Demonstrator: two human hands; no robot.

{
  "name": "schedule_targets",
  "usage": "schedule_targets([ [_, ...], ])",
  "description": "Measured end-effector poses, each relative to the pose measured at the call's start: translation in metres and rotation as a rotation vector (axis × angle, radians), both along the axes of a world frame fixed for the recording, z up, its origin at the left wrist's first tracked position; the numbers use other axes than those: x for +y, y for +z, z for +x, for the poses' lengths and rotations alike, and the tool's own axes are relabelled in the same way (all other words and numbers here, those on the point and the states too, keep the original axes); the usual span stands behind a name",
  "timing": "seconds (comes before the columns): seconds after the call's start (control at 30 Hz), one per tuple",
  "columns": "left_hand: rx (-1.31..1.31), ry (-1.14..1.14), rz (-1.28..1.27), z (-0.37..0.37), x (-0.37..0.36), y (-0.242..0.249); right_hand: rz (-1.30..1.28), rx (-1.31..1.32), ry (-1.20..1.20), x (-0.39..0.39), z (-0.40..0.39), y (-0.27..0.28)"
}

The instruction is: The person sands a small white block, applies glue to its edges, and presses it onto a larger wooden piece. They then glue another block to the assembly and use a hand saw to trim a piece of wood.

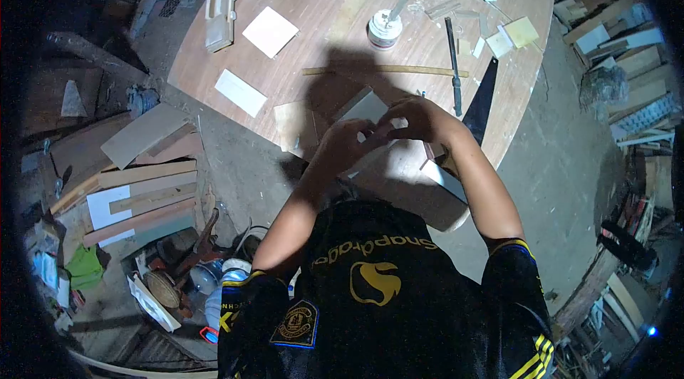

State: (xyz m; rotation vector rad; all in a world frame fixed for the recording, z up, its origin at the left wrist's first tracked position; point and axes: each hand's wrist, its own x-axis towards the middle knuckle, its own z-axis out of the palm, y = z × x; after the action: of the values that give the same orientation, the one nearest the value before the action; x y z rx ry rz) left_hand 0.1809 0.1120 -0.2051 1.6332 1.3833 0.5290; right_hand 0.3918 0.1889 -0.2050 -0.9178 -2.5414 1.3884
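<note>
My left hand (345,142) and my right hand (425,122) meet over the near part of the table, in shadow. Their fingers are bent into pinches, tips close together. What lies between the fingertips, if anything, is too dark and small to name. Under and just beyond them lies a pale flat panel (363,105), partly hidden by the hands. A white-topped board (443,181) sits at the table's near edge, below my right forearm. Beyond the hands, a thin wooden strip (385,70) lies across the table.
On the wooden table (285,87) stand a white tub (385,28) with a scraper in it and, to the right, a black saw blade (484,97) and a long dark rod-like tool (453,65). White rectangular pieces (241,92) lie leftward. Stacked boards (142,197) crowd the floor.
</note>
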Motion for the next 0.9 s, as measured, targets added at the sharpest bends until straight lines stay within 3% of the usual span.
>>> schedule_targets([
  [0.1, 0.021, -0.037, -0.128, -0.001, -0.009, 0.010, 0.088, 0.110, -0.001, -0.003, 0.005, 0.011],
  [0.2, -0.104, 0.162, -0.083, -0.018, -0.019, 0.000, 0.154, 0.066, -0.094, -0.006, 0.015, 0.029],
  [0.27, -0.074, 0.482, 0.275, -0.037, -0.029, -0.001, 0.117, -0.013, -0.242, -0.013, 0.026, 0.026],
  [0.3, -0.075, 0.482, 0.273, -0.047, -0.037, -0.003, 0.116, -0.014, -0.242, -0.019, 0.028, 0.023],
  [0.37, -0.008, 0.513, 0.103, -0.063, -0.058, -0.014, 0.167, 0.021, -0.415, -0.033, 0.032, 0.018],
  [0.53, -0.123, 0.451, 0.054, -0.058, -0.107, -0.065, 0.197, 0.039, -0.591, -0.073, 0.030, -0.007],
  [0.63, -0.260, 0.520, -0.081, -0.035, -0.122, -0.088, 0.366, 0.011, -0.567, -0.091, 0.028, -0.025],
  [0.7, -0.357, 0.515, -0.012, -0.016, -0.134, -0.106, 0.336, -0.023, -0.579, -0.101, 0.026, -0.035],
  [0.9, -0.502, 0.691, -0.250, 0.035, -0.154, -0.123, 0.296, -0.037, -0.586, -0.110, 0.034, -0.066],
])
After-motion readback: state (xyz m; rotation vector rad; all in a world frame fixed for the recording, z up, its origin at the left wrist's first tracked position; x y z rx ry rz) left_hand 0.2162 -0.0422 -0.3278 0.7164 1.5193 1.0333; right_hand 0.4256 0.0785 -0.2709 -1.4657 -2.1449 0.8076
